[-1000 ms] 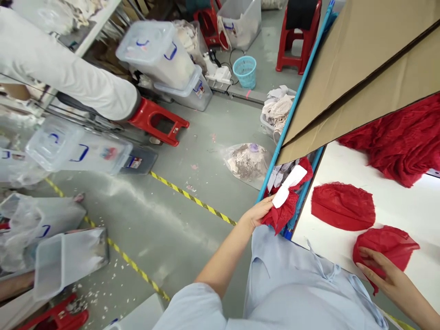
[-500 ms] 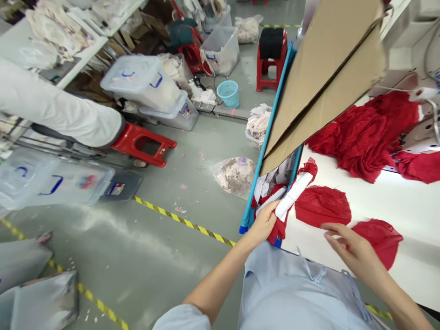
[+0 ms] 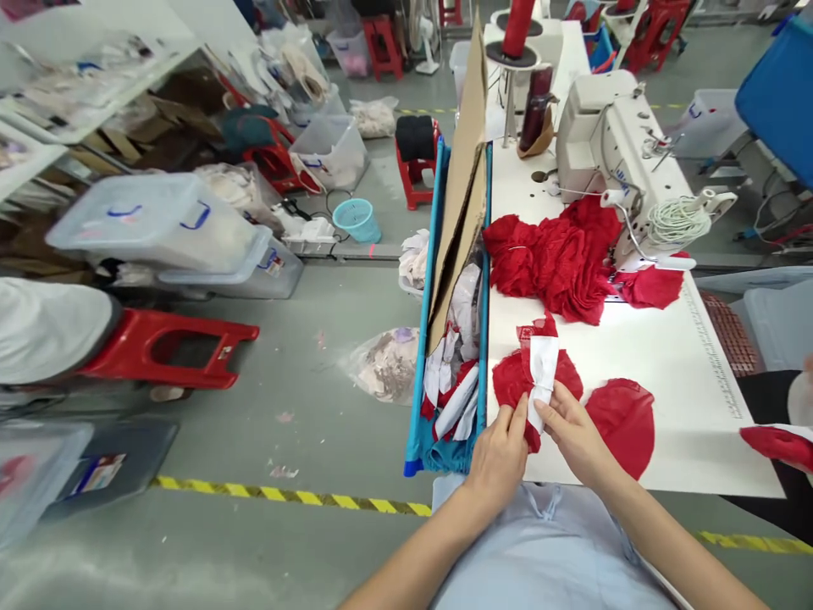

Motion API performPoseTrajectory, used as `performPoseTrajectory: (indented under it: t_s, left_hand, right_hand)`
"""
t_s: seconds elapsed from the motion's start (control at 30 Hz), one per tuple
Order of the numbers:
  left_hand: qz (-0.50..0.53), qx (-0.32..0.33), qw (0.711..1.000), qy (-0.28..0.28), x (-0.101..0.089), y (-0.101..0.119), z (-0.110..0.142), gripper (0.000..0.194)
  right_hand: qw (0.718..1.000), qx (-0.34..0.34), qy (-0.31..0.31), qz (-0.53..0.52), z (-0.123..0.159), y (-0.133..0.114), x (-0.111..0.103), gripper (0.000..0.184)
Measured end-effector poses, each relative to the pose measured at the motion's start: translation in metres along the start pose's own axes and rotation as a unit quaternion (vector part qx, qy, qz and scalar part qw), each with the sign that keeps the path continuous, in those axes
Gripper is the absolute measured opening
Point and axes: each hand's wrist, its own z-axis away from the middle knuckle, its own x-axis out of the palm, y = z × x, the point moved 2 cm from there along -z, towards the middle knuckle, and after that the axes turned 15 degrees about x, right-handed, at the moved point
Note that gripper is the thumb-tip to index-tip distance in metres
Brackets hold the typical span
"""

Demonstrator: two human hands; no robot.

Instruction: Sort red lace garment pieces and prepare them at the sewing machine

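Room: a sewing workshop with a grey floor and a white sewing table.
Left hand: its fingers hold the near left side of the red lace bundle; its thumb is hidden.
Right hand: thumb and fingers pinch the near end of the white strip on the bundle. The two hands are close together.
Bundle's place: over the near left part of the table top, in front of a flat red cloth piece.
Which way it points: the strip's long side runs away from the person, almost straight, with its far end toward the red cloth pile.
What changed: half a second ago only the left hand had the bundle, by the bin, and the strip leaned to the right. Now both hands have it and the strip is straighter.
Right of the hands: another red piece lies flat.
Left of the table: a blue-edged bin with scraps and cardboard.
Farther back: the pile sits beside a white sewing machine.
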Motion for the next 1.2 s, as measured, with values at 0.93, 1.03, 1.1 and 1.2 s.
performPoseTrajectory:
  t_s: [0.93,1.03,1.1,1.2]
  left_hand:
    - [0.318,0.116,0.941,-0.008,0.064,0.121,-0.109,0.062]
    - [0.356,0.113,0.928,-0.006,0.073,0.13,-0.119,0.063]
    - [0.378,0.115,0.919,-0.013,0.077,0.135,-0.125,0.065]
    - [0.419,0.1,0.902,-0.038,0.081,0.141,-0.133,0.066]
  right_hand:
    - [0.96,-0.177,0.212,-0.038,0.047,-0.031,-0.174,0.058]
    - [0.947,-0.187,0.262,0.0,0.045,-0.026,-0.189,0.059]
    - [0.936,-0.187,0.299,0.025,0.044,-0.023,-0.196,0.057]
    - [0.923,-0.185,0.336,0.039,0.043,-0.02,-0.204,0.053]
